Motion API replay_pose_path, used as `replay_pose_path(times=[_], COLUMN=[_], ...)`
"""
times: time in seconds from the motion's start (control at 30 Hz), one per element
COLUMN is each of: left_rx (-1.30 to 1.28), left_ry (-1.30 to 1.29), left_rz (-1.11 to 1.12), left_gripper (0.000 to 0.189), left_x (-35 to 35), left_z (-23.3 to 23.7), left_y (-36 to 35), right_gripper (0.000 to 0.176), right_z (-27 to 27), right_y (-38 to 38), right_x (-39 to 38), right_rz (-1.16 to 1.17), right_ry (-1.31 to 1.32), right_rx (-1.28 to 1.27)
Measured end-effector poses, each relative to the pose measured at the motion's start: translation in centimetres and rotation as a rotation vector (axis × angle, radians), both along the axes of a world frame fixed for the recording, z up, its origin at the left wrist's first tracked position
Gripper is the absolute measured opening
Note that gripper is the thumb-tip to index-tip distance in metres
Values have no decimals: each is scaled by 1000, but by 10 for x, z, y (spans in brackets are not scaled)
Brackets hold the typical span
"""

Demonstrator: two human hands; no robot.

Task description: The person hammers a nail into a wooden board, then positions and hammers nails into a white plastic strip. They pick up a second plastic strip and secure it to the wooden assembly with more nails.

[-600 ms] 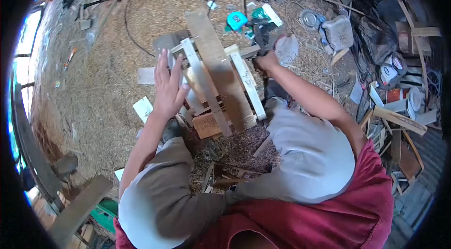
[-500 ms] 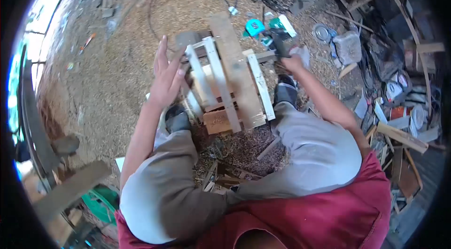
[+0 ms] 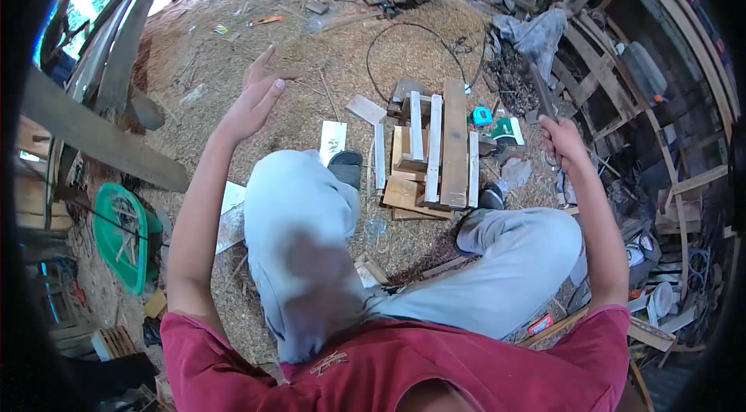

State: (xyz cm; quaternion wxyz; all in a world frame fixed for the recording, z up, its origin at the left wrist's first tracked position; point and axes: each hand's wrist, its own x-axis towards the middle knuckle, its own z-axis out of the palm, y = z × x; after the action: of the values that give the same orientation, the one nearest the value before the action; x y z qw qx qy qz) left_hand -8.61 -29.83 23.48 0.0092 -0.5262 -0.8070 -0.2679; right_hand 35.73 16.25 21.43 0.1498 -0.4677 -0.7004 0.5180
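Two hands are up and clear of the slatted wooden frame, which lies flat on the sawdust-strewn floor between the person's shoes. The left hand hangs in the air well to the left of the frame, its grip wide open, fingers spread, with nothing in it. The right hand is off to the right of the frame, its grip closed tight round the handle of a dark tool that points up and away. The tool's head is too blurred to name. Neither hand touches the frame. Just past the frame's far right corner lies a small teal object, and a black cable loops on the floor beyond its far end.

The work looks to be between contacts with the frame: the tool is lifted and the slats are unheld. A next move on the frame would call for the free left hand to settle on the slats and steady them, clear of wherever the tool lands. The right hand would need to bring the tool in over the frame, since it now stands off to the side.
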Motion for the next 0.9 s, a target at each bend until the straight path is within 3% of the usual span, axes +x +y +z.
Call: replay_pose_path(times=[0.13, 0.3, 0.43, 0.5, 0.53, 0.6, 0.67, 0.77, 0.9], left_rx=[113, 141, 216, 78, 10, -128, -402, -744, -95], left_ry=[-127, -240, -561, -582, -590, -639, -715, -389, -179], left_rz=[45, 70, 155, 253, 297, 293, 251, 138, 186], left_gripper=[52, 38, 32, 30, 29, 23, 22, 24, 23], left_x=[-5, -47, -48, -27, -21, -24, -8, 7, 28], left_z=[10, -48, -133, -170, -188, -263, -289, -361, -348], left_y=[-45, -78, -92, -97, -100, -108, -108, -108, -88], right_gripper=[23, 22, 26, 30, 32, 30, 32, 37, 47], right_z=[90, 96, 31, -6, -44, -88, -128, -169, -234], right_y=[-99, -190, -229, -242, -244, -261, -277, -298, -321], right_x=[-35, -70, -106, -126, -136, -160, -182, -209, -236], right_rz=[165, 266, 363, 408, 411, 402, 399, 402, 403], right_ry=[210, 162, -79, -243, -193, -230, -290, -359, -290], right_rx=[-260, -408, -378, -407, -454, -480, -491, -450, -192])
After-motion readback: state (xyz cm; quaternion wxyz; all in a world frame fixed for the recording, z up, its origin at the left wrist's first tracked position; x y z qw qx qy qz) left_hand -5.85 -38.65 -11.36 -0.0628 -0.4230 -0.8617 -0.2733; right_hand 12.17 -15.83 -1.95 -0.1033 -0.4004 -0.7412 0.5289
